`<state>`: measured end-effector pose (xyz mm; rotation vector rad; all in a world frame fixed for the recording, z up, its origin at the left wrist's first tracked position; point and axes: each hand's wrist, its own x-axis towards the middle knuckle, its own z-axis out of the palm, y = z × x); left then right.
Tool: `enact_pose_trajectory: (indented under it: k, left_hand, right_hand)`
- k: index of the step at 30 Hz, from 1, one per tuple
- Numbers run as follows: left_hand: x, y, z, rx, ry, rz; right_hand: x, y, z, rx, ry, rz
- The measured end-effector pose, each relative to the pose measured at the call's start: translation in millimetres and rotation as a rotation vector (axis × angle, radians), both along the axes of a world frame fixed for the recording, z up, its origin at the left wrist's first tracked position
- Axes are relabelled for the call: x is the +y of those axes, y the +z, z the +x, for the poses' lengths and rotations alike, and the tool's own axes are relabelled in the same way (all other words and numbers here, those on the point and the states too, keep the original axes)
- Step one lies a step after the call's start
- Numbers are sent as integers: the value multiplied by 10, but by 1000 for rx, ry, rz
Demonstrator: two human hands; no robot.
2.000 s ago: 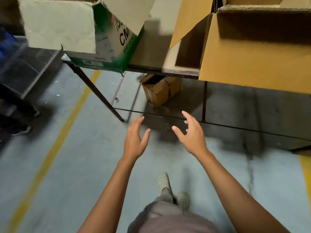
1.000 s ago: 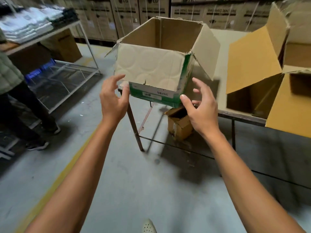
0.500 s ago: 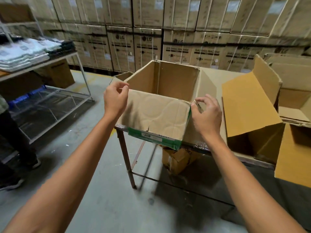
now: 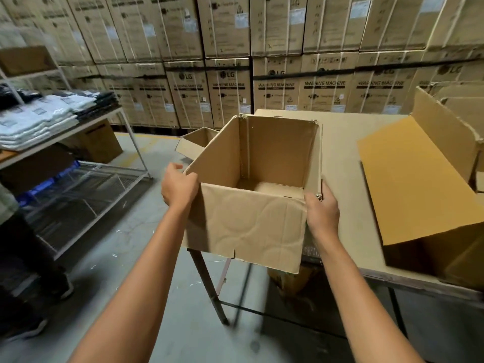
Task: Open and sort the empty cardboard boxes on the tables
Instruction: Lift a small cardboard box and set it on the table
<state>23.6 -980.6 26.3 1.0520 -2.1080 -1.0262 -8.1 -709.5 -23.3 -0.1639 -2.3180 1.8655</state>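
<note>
our left hand (image 4: 179, 189) curls its fingers round the near left corner of the box (image 4: 275, 153) at the left end of the table (image 4: 340, 166); our right hand (image 4: 322, 212) wraps its fingers round the right corner. a second ago both hovered spread, so opening looks done, sorting next.

The held box (image 4: 248, 226) is matt, creased brown cardboard; right of the grip, the table (image 4: 340, 166) has a smooth matt top, metal legs (image 4: 208, 284).

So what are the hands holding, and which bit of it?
Both hold the open brown cardboard box: the left hand grips its near left top corner, the right hand its near right top corner.
</note>
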Motion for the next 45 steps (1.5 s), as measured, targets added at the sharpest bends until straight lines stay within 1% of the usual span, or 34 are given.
enact_pose_trajectory:
  k: [3, 7, 9, 13, 17, 19, 21, 22, 24, 26, 28, 30, 31, 33, 35, 37, 40, 42, 45]
  left_hand:
    - [-27, -147, 79, 56, 0, 45]
    - [-103, -301, 183, 30, -62, 91]
    - [-148, -381, 236, 7, -89, 176]
    - [-121, -436, 430, 46, -148, 382]
    - [-177, -493, 713, 27, -226, 578]
    - [-211, -530, 868, -4, -279, 654]
    - [-217, -557, 1024, 13, -321, 686]
    - [-213, -578, 1104, 48, -331, 679]
    - [-174, -622, 1237, 144, -335, 622]
    - [-100, -580, 1347, 226, -334, 570]
    - [-24, -497, 1443, 275, -333, 544]
    - [17, -414, 1524, 328, -358, 585]
    - [16, -396, 1536, 325, -380, 607]
    - [25, -355, 1581, 255, -453, 634]
    - [82, -338, 1633, 174, -545, 708]
    - [195, -205, 1781, 122, -592, 780]
    - [368, -107, 2027, 28, -638, 777]
    - [520, -115, 2220, 57, -601, 712]
    - [785, -146, 2585, 138, -508, 635]
  right_hand:
    - [-24, -43, 8, -2, 8, -11]
    - [20, -54, 159, -6, 18, 24]
    - [21, -105, 297, -59, 6, -10]
    - [7, -192, 623, -195, -27, -157]
    - [6, -195, 906, -347, -102, -166]
    - [-11, -208, 1116, -435, -174, -219]
    - [-61, -282, 1348, -463, -207, -324]
    - [-98, -347, 1453, -445, -225, -360]
    - [-151, -430, 1637, -340, -275, -360]
    - [-201, -347, 1825, -227, -318, -325]
    - [-169, -229, 1975, -158, -306, -287]
    - [-73, -154, 2086, -116, -315, -213]
    - [-15, -115, 2143, -96, -329, -183]
    - [92, -50, 2262, -64, -349, -158]
    - [183, 2, 2406, -49, -354, -129]
    - [266, 39, 2558, -36, -338, -104]
    - [413, 120, 2871, 14, -316, -29]
    - [540, 205, 3096, 36, -287, 29]
    - [787, 297, 3385, 99, -233, 65]
